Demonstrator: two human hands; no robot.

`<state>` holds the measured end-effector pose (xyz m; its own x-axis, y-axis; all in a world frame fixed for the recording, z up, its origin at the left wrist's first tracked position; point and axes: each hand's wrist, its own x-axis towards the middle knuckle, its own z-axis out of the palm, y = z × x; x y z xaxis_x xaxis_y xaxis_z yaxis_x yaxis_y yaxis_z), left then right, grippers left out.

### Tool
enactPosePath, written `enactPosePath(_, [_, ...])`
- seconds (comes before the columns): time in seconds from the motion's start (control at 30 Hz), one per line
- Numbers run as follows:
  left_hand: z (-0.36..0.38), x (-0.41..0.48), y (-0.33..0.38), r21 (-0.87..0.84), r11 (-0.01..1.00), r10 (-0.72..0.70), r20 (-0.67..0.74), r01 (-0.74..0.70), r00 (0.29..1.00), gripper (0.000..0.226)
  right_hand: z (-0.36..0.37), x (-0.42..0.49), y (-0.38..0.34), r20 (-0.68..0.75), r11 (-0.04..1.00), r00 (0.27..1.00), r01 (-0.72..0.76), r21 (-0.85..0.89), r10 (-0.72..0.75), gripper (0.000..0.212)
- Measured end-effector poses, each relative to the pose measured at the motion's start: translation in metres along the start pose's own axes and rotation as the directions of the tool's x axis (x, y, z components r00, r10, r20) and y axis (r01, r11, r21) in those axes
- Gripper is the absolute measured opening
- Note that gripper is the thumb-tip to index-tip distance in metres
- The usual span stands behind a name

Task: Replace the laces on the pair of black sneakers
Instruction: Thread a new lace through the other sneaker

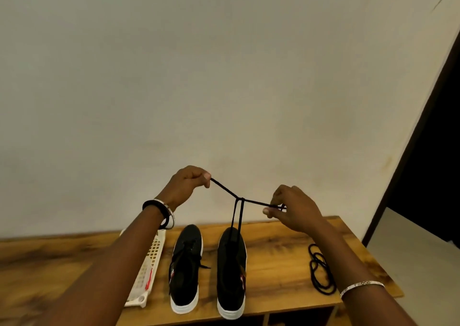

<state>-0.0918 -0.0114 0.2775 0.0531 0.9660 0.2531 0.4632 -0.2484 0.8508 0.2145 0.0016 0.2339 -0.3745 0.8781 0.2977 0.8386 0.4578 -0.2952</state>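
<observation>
We hold the black lace (pixel 225 189) up above the table (pixel 281 258), one end in each hand. Our left hand (pixel 185 187) has its fingers (pixel 206 176) curled, pinching one end between thumb and forefinger. Our right hand (pixel 296 211), a little lower, pinches the other end the same way. The ends cross between our hands, and from that crossing two strands drop into the right-hand sneaker (pixel 230 273), which stands on the table with its near end close to the front edge. The left-hand sneaker (pixel 185 263) stands just beside it, a lace in it. A coiled black lace (pixel 321 271) lies well apart to the right, and a white basket (pixel 151 258) lies to the left.

We take this for the first cross of a knot. If we pull upward rather than outward, the taut strands may lift or tip the sneaker, and it could slide off the edge. If either pinch slackens, the crossing may fall open. An uneven pull would leave one end short for the bow.
</observation>
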Motion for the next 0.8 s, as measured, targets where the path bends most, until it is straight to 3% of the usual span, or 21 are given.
enactPosePath(0.07, [0.010, -0.005, -0.006, -0.406, 0.904, -0.123, 0.052, 0.133, 0.991, 0.029, 0.005, -0.002, 0.000, -0.002, 0.898, 0.999, -0.033, 0.439, 0.038, 0.026])
enactPosePath(0.1, [0.016, -0.007, -0.011, -0.613, 0.766, -0.148, 0.126, 0.194, 0.981, 0.029, 0.005, -0.004, -0.004, 0.003, 0.755, 0.996, -0.068, 0.652, 0.087, 0.028])
enactPosePath(0.13, [0.022, -0.010, -0.016, -0.786, 0.564, -0.154, 0.202, 0.254, 0.967, 0.032, 0.007, -0.006, -0.010, 0.035, 0.563, 0.989, -0.110, 0.819, 0.142, 0.029])
enactPosePath(0.2, [0.038, -0.014, -0.025, -0.938, 0.204, -0.143, 0.256, 0.282, 0.956, 0.038, 0.017, -0.008, -0.023, 0.135, 0.117, 0.971, -0.160, 0.980, 0.198, 0.031])
enactPosePath(0.27, [0.057, -0.011, -0.029, -0.969, 0.050, -0.170, 0.229, 0.240, 0.958, 0.039, 0.035, -0.006, -0.031, 0.208, -0.327, 0.960, -0.138, 0.935, 0.190, 0.033])
enactPosePath(0.3, [0.065, -0.008, -0.030, -0.971, 0.047, -0.197, 0.219, 0.233, 0.956, 0.038, 0.044, -0.004, -0.032, 0.226, -0.504, 0.951, -0.092, 0.859, 0.212, 0.034])
enactPosePath(0.33, [0.068, -0.004, -0.031, -0.966, 0.114, -0.232, 0.200, 0.230, 0.952, 0.037, 0.051, -0.002, -0.031, 0.232, -0.630, 0.940, -0.023, 0.776, 0.251, 0.035])
enactPosePath(0.4, [0.063, 0.003, -0.036, -0.880, 0.421, -0.281, 0.105, 0.221, 0.954, 0.043, 0.059, 0.003, -0.020, 0.227, -0.738, 0.907, 0.123, 0.664, 0.355, 0.030])
enactPosePath(0.47, [0.050, 0.008, -0.050, -0.591, 0.787, -0.220, -0.001, 0.176, 0.976, 0.048, 0.061, 0.004, -0.001, 0.252, -0.691, 0.863, 0.144, 0.708, 0.438, 0.028])
enactPosePath(0.5, [0.044, 0.009, -0.058, -0.372, 0.920, -0.146, -0.033, 0.124, 0.989, 0.046, 0.061, 0.003, 0.010, 0.268, -0.624, 0.838, 0.107, 0.774, 0.475, 0.029])
enactPosePath(0.53, [0.039, 0.009, -0.064, -0.141, 0.989, -0.060, -0.042, 0.054, 0.997, 0.040, 0.062, 0.000, 0.019, 0.271, -0.528, 0.811, 0.054, 0.848, 0.518, 0.030])
enactPosePath(0.6, [0.032, 0.007, -0.074, 0.189, 0.979, 0.064, 0.048, -0.072, 0.997, 0.033, 0.066, -0.006, 0.033, 0.214, -0.229, 0.764, -0.089, 0.969, 0.609, 0.034])
enactPosePath(0.67, [0.027, 0.006, -0.087, 0.440, 0.887, 0.064, 0.188, -0.142, 0.980, 0.049, 0.072, -0.013, 0.039, 0.057, 0.166, 0.790, -0.198, 0.966, 0.610, 0.036])
enactPosePath(0.73, [0.024, 0.008, -0.097, 0.684, 0.708, -0.017, 0.268, -0.178, 0.963, 0.051, 0.078, -0.018, 0.041, -0.082, 0.600, 0.881, -0.246, 0.761, 0.466, 0.033])
enactPosePath(0.77, [0.022, 0.009, -0.103, 0.766, 0.616, -0.055, 0.278, -0.186, 0.959, 0.045, 0.083, -0.018, 0.044, -0.100, 0.777, 0.922, -0.253, 0.576, 0.374, 0.028])
enactPosePath(0.8, [0.022, 0.009, -0.110, 0.812, 0.554, -0.082, 0.275, -0.185, 0.958, 0.040, 0.088, -0.019, 0.046, -0.082, 0.891, 0.953, -0.238, 0.387, 0.291, 0.024])
